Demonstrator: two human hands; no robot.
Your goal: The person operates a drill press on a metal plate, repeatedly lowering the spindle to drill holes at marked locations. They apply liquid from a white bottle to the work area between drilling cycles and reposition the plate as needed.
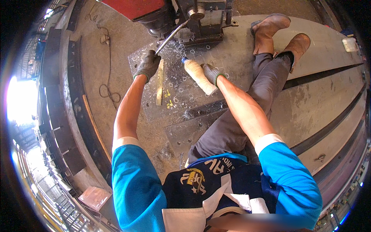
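My left hand (148, 65), in a dark glove, is closed round the end of a metal lever (170, 38). The lever runs up to the hub (196, 14) of a dark drilling machine (208, 29) standing on a steel plate (154, 92). In my gloved right hand (212, 74) is a cream-coloured plastic bottle (196, 75), tilted with its blue cap (184, 60) toward the machine's foot. Metal shavings (174, 49) lie round the foot, where the tool's tip is hard to make out. A flat metal strip (160, 83) rests on the plate below my left hand.
Chalk circles and several small yellow pieces (169, 101) show on the plate. My legs and brown boots (272, 29) stretch across large steel plates (317, 100) on the right. A cable (109, 69) lies on the floor at left. A white container (350, 44) stands far right.
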